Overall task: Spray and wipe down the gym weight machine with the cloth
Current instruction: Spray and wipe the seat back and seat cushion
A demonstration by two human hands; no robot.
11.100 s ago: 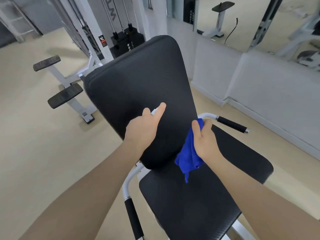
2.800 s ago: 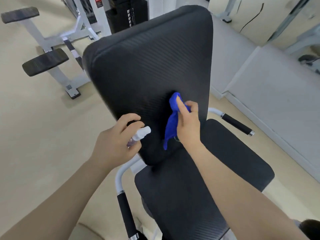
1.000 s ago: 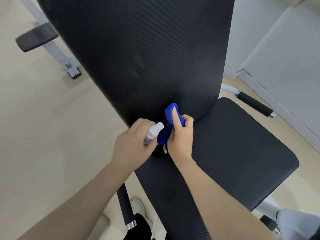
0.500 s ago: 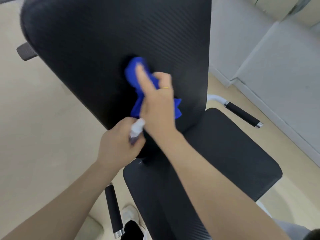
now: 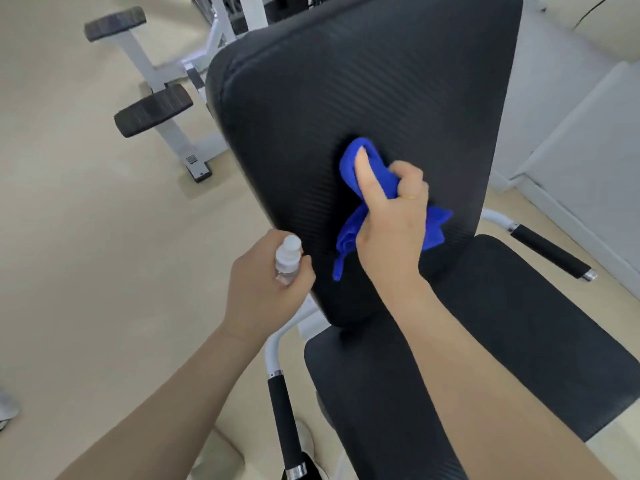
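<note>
1. Wiping is the step in hand, to my judgement: the spray work on the backrest pad [image 5: 363, 98] looks done for now and the cloth is being worked over its middle.
2. Nearest, at lower centre of the frame, the left grab handle [image 5: 284, 420] and the seat pad [image 5: 519, 358] of the weight machine fill the bottom right; the seat shows no cloth on it and probably awaits its turn.
3. Just above, left of centre, the left hand [image 5: 263, 289] is curled round a small clear spray bottle [image 5: 286, 259] with a white cap, held upright just beside the pad's lower left edge, nozzle direction not readable.
4. Centre right, the right hand [image 5: 389, 220] grips the bunched blue cloth [image 5: 367, 164], fingers closed over it, thumb laid along the top, pressing it against the pad; loose ends hang below and to the right of the palm.
5. The pad is black, ribbed, tilted back, rising to the top of the frame; any wet sheen is too faint to tell.
6. Next calls for firm, overlapping strokes toward the upper and left parts of the pad, then a fresh spray on the seat and handles.
7. Farther off, upper left, a white-framed bench [image 5: 152, 109] with black pads stands on the beige floor [image 5: 69, 237].
</note>
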